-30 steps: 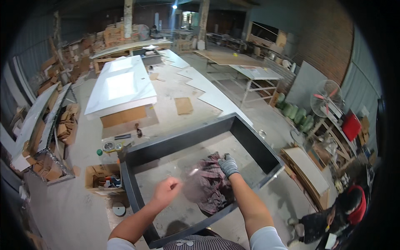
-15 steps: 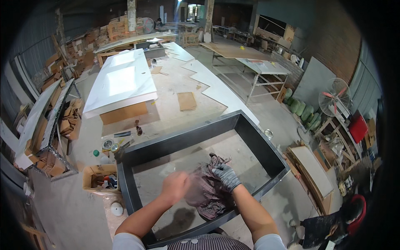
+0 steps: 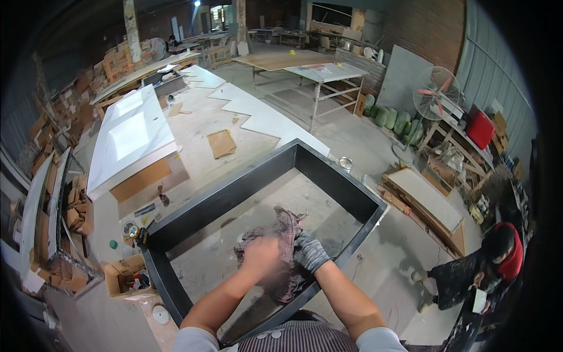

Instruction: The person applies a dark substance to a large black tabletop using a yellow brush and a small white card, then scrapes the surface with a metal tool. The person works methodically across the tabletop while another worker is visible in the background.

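Observation:
A dark grey rectangular frame point(image 3: 202, 203) with upright walls lies in front of me on the work table. Inside it is a crumpled dark checked cloth point(image 3: 288, 229). My bare left hand point(image 3: 262, 256), partly blurred, is closed on the cloth, with folds bulging out on both sides. My right hand point(image 3: 311, 252), in a grey knit glove, is closed on the cloth's right side, close to the frame's near right wall. Both hands' fingertips are hidden in the folds.
Beyond the frame are a white double-basin slab point(image 3: 130, 132) and zigzag-edged white panels point(image 3: 258, 117). A cardboard box point(image 3: 124, 281) holding small items stands at the left. To the right are leaning boards point(image 3: 425, 199), a standing fan point(image 3: 437, 94) and a bent-over person point(image 3: 469, 270).
My left hand has come down onto the cloth beside the right hand, and the cloth is more bunched. The view has turned right, so more of the bent-over person shows.

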The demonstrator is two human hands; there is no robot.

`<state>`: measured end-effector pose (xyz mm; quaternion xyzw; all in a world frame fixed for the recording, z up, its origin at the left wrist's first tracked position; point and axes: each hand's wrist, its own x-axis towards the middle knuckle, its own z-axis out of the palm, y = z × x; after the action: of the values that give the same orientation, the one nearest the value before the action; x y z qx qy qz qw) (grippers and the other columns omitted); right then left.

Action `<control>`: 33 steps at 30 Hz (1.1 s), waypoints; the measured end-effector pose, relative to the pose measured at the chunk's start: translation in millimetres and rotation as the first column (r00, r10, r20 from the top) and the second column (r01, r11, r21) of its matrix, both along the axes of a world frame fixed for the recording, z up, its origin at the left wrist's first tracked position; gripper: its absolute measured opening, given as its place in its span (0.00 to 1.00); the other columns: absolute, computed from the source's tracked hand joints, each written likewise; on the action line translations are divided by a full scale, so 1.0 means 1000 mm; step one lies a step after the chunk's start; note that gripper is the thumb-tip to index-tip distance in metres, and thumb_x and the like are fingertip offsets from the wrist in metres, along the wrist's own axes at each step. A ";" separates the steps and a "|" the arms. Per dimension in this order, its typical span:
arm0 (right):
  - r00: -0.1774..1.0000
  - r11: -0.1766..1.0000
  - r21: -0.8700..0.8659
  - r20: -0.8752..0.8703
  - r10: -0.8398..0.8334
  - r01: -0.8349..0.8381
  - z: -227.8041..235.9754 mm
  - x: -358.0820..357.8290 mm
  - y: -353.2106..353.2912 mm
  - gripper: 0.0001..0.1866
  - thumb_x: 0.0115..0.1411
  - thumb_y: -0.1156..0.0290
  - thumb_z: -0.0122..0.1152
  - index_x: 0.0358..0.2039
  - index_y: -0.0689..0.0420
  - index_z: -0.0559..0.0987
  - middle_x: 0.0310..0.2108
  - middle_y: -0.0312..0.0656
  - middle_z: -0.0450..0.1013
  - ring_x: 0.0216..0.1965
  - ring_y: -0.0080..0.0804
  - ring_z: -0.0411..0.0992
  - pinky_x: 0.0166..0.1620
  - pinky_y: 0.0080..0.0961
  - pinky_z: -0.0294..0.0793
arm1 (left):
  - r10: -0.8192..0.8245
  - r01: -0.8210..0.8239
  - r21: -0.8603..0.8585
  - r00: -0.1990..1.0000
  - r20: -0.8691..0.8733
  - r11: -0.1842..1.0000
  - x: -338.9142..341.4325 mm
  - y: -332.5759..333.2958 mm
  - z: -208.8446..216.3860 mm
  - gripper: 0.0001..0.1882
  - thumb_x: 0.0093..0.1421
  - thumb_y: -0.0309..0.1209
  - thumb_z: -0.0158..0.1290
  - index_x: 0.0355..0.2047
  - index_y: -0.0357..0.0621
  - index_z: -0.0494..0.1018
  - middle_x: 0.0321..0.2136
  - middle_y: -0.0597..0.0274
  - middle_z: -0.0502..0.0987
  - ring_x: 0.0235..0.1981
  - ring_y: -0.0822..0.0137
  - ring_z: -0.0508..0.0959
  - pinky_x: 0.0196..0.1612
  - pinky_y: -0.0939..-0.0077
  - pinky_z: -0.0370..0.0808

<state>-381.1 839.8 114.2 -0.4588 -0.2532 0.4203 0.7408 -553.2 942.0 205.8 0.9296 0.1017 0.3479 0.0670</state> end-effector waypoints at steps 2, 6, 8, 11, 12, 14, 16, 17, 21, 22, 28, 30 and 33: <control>0.910 0.999 0.009 0.412 -0.042 0.042 -0.013 0.001 0.000 0.19 0.50 0.75 0.64 0.45 0.57 0.80 0.44 0.48 0.77 0.46 0.42 0.74 0.54 0.34 0.74 | -0.012 0.012 0.006 1.000 -0.011 1.000 0.003 -0.003 0.003 0.08 0.50 0.30 0.57 0.25 0.45 0.67 0.21 0.58 0.71 0.25 0.54 0.74 0.29 0.59 0.72; 0.928 1.000 -0.014 0.372 -0.015 0.022 -0.039 0.003 0.002 0.19 0.50 0.74 0.68 0.44 0.57 0.80 0.46 0.48 0.77 0.44 0.41 0.74 0.52 0.32 0.74 | -0.039 0.039 0.014 0.999 0.004 0.999 0.007 -0.010 0.008 0.08 0.51 0.29 0.56 0.24 0.45 0.67 0.21 0.58 0.71 0.25 0.54 0.74 0.28 0.59 0.72; 0.995 0.996 -0.063 -0.084 0.054 -0.059 -0.045 0.004 0.002 0.19 0.50 0.76 0.68 0.45 0.57 0.80 0.45 0.46 0.77 0.42 0.39 0.74 0.50 0.32 0.74 | -0.055 0.055 0.015 0.998 0.017 0.998 0.009 -0.012 0.009 0.08 0.50 0.28 0.56 0.23 0.45 0.67 0.20 0.58 0.71 0.24 0.54 0.74 0.27 0.59 0.73; 0.880 0.976 -0.106 -0.460 0.120 -0.189 -0.019 -0.005 0.005 0.19 0.52 0.80 0.67 0.46 0.57 0.79 0.44 0.46 0.77 0.41 0.40 0.74 0.47 0.33 0.74 | -0.051 0.051 0.008 0.998 0.020 0.999 0.007 -0.013 0.012 0.08 0.50 0.27 0.56 0.22 0.45 0.67 0.19 0.59 0.71 0.23 0.54 0.75 0.26 0.59 0.73; 0.909 0.977 -0.097 -0.394 0.137 -0.189 -0.017 -0.007 0.006 0.19 0.52 0.80 0.65 0.46 0.57 0.78 0.44 0.46 0.77 0.41 0.41 0.74 0.46 0.34 0.74 | -0.044 0.044 0.010 0.999 0.015 0.999 0.008 -0.013 0.010 0.08 0.50 0.27 0.56 0.22 0.45 0.67 0.19 0.58 0.71 0.23 0.54 0.75 0.26 0.59 0.74; 0.989 0.986 -0.103 0.054 0.135 -0.129 -0.021 -0.006 0.006 0.18 0.54 0.80 0.63 0.47 0.57 0.78 0.43 0.48 0.77 0.41 0.44 0.74 0.47 0.36 0.74 | -0.039 0.039 0.001 0.999 -0.022 0.999 0.009 -0.013 0.005 0.07 0.49 0.28 0.57 0.24 0.45 0.68 0.21 0.57 0.73 0.24 0.53 0.76 0.27 0.58 0.74; 0.757 0.997 -0.079 0.650 0.069 -0.023 -0.024 -0.003 0.004 0.17 0.56 0.79 0.60 0.48 0.57 0.78 0.43 0.49 0.77 0.42 0.47 0.74 0.48 0.36 0.74 | -0.044 0.042 -0.021 0.995 -0.085 0.999 0.011 -0.013 0.000 0.09 0.48 0.33 0.57 0.27 0.44 0.71 0.23 0.55 0.75 0.26 0.51 0.77 0.29 0.57 0.74; 0.569 0.999 -0.039 0.822 0.010 0.038 -0.022 -0.003 0.001 0.17 0.56 0.79 0.60 0.48 0.56 0.77 0.43 0.50 0.76 0.43 0.49 0.74 0.48 0.36 0.74 | -0.042 0.035 -0.065 0.994 -0.105 0.997 0.012 -0.016 0.006 0.08 0.50 0.32 0.56 0.27 0.44 0.71 0.24 0.54 0.75 0.27 0.50 0.77 0.30 0.56 0.74; 0.286 0.984 0.056 0.953 -0.103 0.167 0.008 -0.016 -0.005 0.21 0.53 0.76 0.62 0.50 0.54 0.78 0.42 0.51 0.75 0.44 0.51 0.74 0.50 0.36 0.74 | -0.032 -0.004 -0.260 0.991 -0.133 0.965 0.013 -0.023 0.023 0.06 0.53 0.31 0.53 0.26 0.43 0.72 0.25 0.50 0.77 0.29 0.46 0.78 0.32 0.52 0.74; 0.261 0.977 0.066 0.958 -0.118 0.200 0.008 -0.015 -0.007 0.22 0.52 0.76 0.63 0.50 0.54 0.78 0.41 0.50 0.75 0.44 0.51 0.74 0.50 0.36 0.74 | -0.036 -0.004 -0.315 0.992 -0.122 0.949 0.015 -0.024 0.025 0.06 0.54 0.31 0.52 0.26 0.42 0.73 0.26 0.49 0.77 0.30 0.45 0.78 0.33 0.51 0.73; 0.137 0.970 -0.090 0.989 0.060 0.228 0.009 -0.012 -0.008 0.13 0.58 0.74 0.62 0.45 0.55 0.79 0.38 0.47 0.75 0.40 0.45 0.74 0.45 0.33 0.74 | -0.020 0.004 -0.387 0.999 -0.038 0.922 0.019 -0.020 0.007 0.05 0.50 0.26 0.58 0.23 0.42 0.72 0.21 0.52 0.77 0.22 0.50 0.77 0.26 0.60 0.74; 0.329 0.969 -0.164 0.939 0.096 0.185 0.007 -0.011 -0.008 0.08 0.60 0.72 0.62 0.41 0.56 0.78 0.34 0.44 0.74 0.36 0.39 0.74 0.42 0.31 0.73 | -0.014 -0.018 -0.480 0.998 -0.065 0.877 0.019 -0.019 0.000 0.05 0.52 0.25 0.58 0.24 0.40 0.72 0.20 0.55 0.77 0.21 0.57 0.77 0.26 0.65 0.73; 0.808 0.979 -0.182 0.588 0.034 0.091 0.013 -0.022 -0.002 0.06 0.62 0.69 0.62 0.35 0.57 0.77 0.28 0.39 0.72 0.32 0.31 0.71 0.39 0.30 0.72 | -0.024 0.050 -0.649 0.999 0.048 0.759 0.015 -0.008 -0.027 0.06 0.55 0.25 0.59 0.24 0.39 0.73 0.18 0.60 0.77 0.20 0.67 0.76 0.25 0.71 0.73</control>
<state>-403.1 838.3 127.6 -0.6424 -0.4194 0.2699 0.5819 -538.3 933.5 178.5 0.8441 0.1963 0.3068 0.3936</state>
